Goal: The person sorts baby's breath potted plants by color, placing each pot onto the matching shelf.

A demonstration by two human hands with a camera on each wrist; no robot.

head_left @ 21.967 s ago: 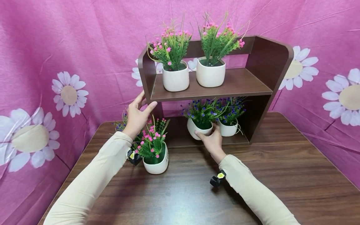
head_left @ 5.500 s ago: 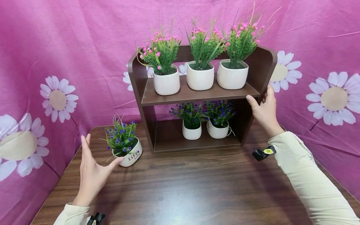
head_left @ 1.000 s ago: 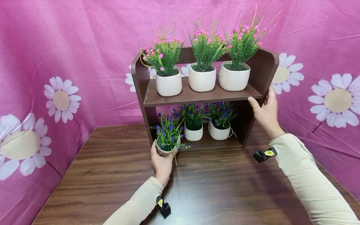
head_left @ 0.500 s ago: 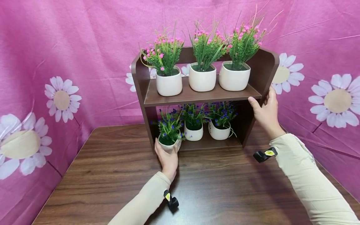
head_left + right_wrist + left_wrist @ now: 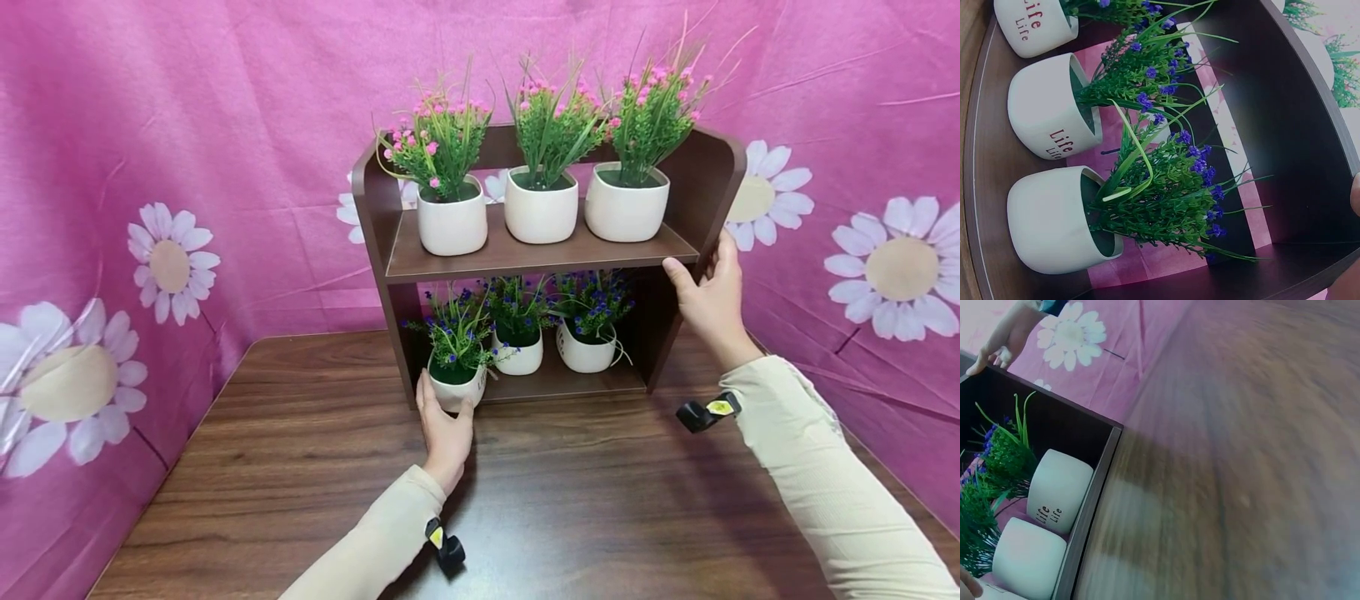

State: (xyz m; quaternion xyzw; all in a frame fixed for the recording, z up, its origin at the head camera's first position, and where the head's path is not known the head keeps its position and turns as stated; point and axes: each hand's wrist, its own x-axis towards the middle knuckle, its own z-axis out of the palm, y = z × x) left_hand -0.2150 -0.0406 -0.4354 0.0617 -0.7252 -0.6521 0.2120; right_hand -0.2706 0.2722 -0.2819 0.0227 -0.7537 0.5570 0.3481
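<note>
My left hand point(image 5: 446, 433) touches a white pot point(image 5: 459, 393) of blue-purple flowers at the left front of the lower shelf. Its fingers lie along the pot's left side and its thumb is at the front. In the left wrist view a fingertip point(image 5: 967, 586) shows at the lower left corner. My right hand point(image 5: 712, 304) grips the right side of the dark brown two-tier shelf point(image 5: 540, 260), thumb on the front edge and fingers behind the panel. Two more pots of blue-purple flowers, a middle pot point(image 5: 520, 354) and a right pot point(image 5: 588, 352), stand beside the first.
On the upper tier stand three white pots of pink flowers: a left one point(image 5: 452, 227), a centre one point(image 5: 542, 215) and a right one point(image 5: 627, 210). Beneath the shelf is a wooden table point(image 5: 300, 433). A pink curtain with daisies point(image 5: 285, 167) hangs behind.
The pot of blue-purple flowers went from the table's left onto the lower shelf. Over the last half second it moved slightly right, while my left hand drew a little down. The right hand stayed put.
</note>
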